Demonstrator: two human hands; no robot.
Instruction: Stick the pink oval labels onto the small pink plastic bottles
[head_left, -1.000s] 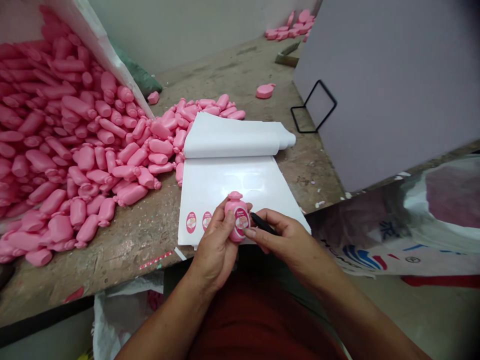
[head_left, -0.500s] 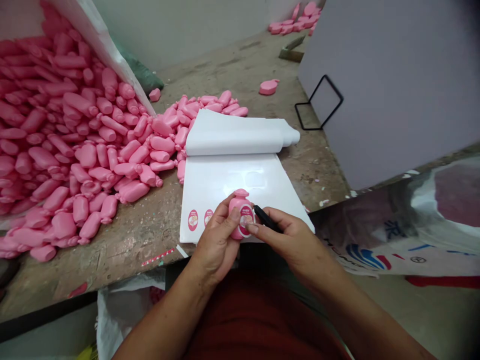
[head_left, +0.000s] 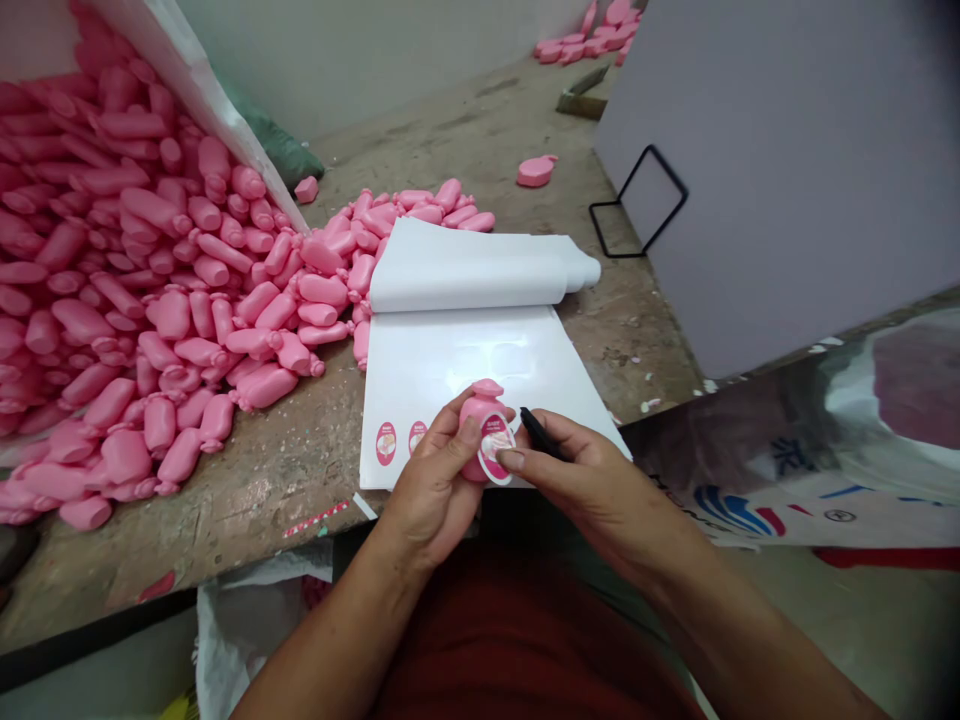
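My left hand point(head_left: 429, 490) is closed around a small pink plastic bottle point(head_left: 472, 412), held upright over the near edge of a sticker sheet point(head_left: 420, 375). An oval "BABY" sticker point(head_left: 494, 440) with a white rim is at the bottle's front; its lower right edge stands off the surface. My right hand point(head_left: 585, 480) grips a slim black pen-like tool point(head_left: 541, 436), and its thumb touches the sticker's right edge. Oval stickers point(head_left: 385, 443) show at the sheet's lower left, partly hidden by my left hand. The sheet's far part is folded back in a roll point(head_left: 469, 275).
Many pink bottles point(head_left: 259, 385) spill from a white-walled container point(head_left: 225, 110) on the left across the worn table point(head_left: 247, 470). A single pink piece point(head_left: 536, 171) lies farther back. To the right stand a black wire stand point(head_left: 660, 225) and a large grey panel point(head_left: 787, 170).
The oval sticker has tilted and shifted slightly down and right on the bottle, its white rim now showing more. The black tool's tip has moved a little away from the bottle.
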